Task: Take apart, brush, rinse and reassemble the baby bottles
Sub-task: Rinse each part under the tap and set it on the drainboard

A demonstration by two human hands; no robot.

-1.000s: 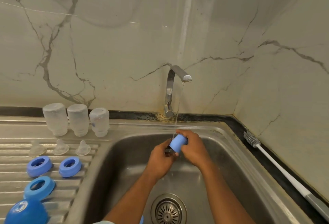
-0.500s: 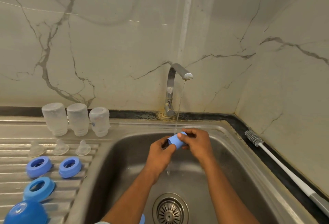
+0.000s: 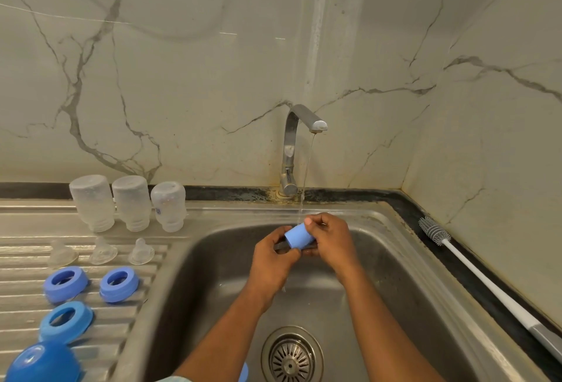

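Blue cap (image 3: 299,236) pinched between left hand (image 3: 273,263) and right hand (image 3: 331,242) under stream (image 3: 307,169) (wet plastic): may slip toward drain (image 3: 292,357), 6 o'clock.

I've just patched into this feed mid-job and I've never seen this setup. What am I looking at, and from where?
No machine here: a person's bare hands, filmed by one camera worn on the head, looking down. The left hand and right hand hold a small blue cap under the running tap over the sink. On the drainboard at the left: three upturned bottles, three clear teats, three blue rings and a blue dome lid. A long brush lies on the right ledge.
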